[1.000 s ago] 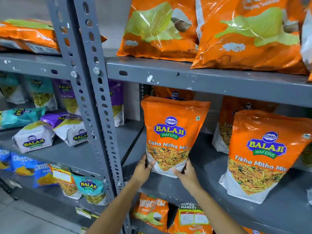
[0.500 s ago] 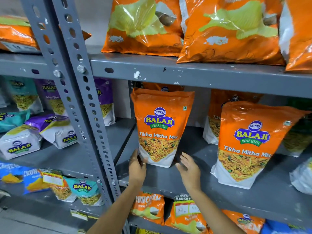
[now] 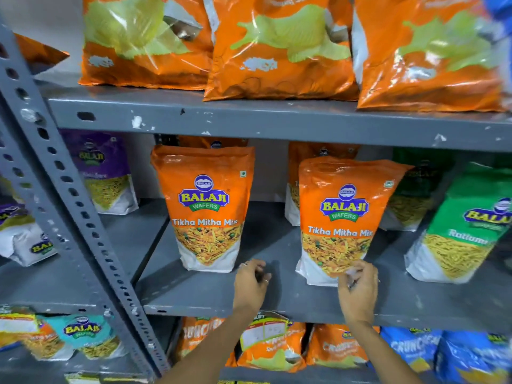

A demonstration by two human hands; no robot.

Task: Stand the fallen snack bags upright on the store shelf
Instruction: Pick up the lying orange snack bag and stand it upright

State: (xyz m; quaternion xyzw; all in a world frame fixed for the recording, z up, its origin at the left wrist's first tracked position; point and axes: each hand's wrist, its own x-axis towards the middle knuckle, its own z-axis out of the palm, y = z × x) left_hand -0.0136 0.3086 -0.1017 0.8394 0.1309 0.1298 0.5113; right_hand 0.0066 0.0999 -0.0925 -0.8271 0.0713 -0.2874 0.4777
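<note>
**A:** ok so watching from beside the rack: the left orange bag (image 3: 206,209) is standing upright on the middle shelf (image 3: 277,306), nobody touching it. The left hand (image 3: 250,286) hangs over bare shelf just right of that bag, fingers curled loosely in, holding nothing as far as I can see

**B:** and the right one?

**A:** right hand (image 3: 358,291) is at the bottom front corner of the right orange bag (image 3: 339,217). The fingertips (image 3: 353,271) look bunched on the white bottom edge, but it's blurry there, so I honestly can't tell if that's a real pinch or just a touch. That bag is up on its base too, maybe leaning a bit

**B:** so what's the risk here

**A:** my guess: these pouches are tall and soft, with most of the weight low. Tugging the bottom corner forward could kick the base out so the top flops back, or twist it into the green bag (image 3: 460,231) standing just beside it. It's also close to the shelf's front edge, so a pull toward the person could tip it right off

**B:** the left one safe?

**A:** probably, though a careless swing of that left hand could clip its corner, and it's got nothing bracing it on the right side
</note>
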